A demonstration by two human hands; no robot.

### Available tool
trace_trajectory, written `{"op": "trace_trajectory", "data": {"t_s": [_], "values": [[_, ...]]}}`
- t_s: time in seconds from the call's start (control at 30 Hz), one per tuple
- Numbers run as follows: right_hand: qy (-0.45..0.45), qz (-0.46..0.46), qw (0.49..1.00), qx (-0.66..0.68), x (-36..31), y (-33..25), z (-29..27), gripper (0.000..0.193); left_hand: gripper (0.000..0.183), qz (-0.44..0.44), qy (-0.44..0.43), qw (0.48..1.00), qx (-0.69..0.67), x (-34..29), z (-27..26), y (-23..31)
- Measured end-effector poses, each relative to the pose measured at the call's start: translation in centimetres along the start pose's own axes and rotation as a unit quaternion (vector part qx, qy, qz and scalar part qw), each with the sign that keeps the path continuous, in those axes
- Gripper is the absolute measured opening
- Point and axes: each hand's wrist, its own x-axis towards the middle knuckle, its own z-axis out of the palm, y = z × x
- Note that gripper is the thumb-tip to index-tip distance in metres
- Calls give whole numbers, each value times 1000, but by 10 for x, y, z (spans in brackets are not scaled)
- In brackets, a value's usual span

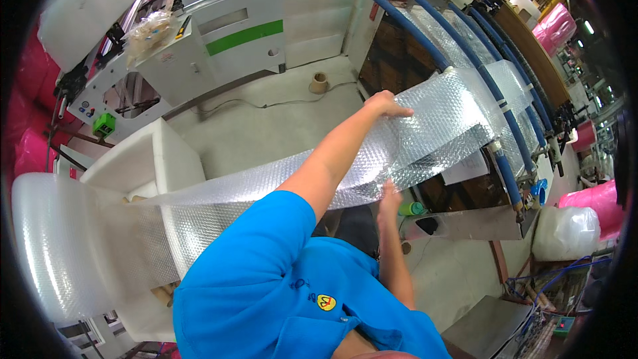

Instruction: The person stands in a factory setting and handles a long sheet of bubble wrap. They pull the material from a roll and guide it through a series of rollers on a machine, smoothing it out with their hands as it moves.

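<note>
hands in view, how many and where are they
2: the left hand at the far edge of the bubble wrap, and the right hand at its near edge. No others are visible.

brown tube (319, 82) on grey floor (232, 129), green-striped white cabinet (242, 56), perhaps pink wrap (601, 201) rightward

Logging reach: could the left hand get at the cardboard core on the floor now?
Probably not without stooping: the cardboard core stands on the floor, well below the left hand, which touches the bubble wrap.
</note>
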Motion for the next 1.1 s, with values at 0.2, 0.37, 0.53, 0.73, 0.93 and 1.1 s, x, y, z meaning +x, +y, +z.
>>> {"op": "trace_trajectory", "data": {"t_s": [0.2,0.37,0.53,0.73,0.93,1.1], "values": [[-62,-9,998,-23,-20,22,-1,28,94,-25,-119,992,31,-25,31,-99],[-36,-20,999,-17,-16,25,-19,31,75,-23,25,999,-42,-96,42,-133],[30,-66,997,-32,10,-11,-21,31,56,25,87,996,-23,-136,-19,-89],[57,-185,981,-4,-1,-52,2,34,24,139,237,962,-8,-114,-34,-110],[90,-184,978,27,-7,-48,-1,36,19,67,78,961,-256,-101,-30,-131],[151,-247,951,-110,41,9,-27,40,19,46,67,978,-194,-78,27,-158]]}}
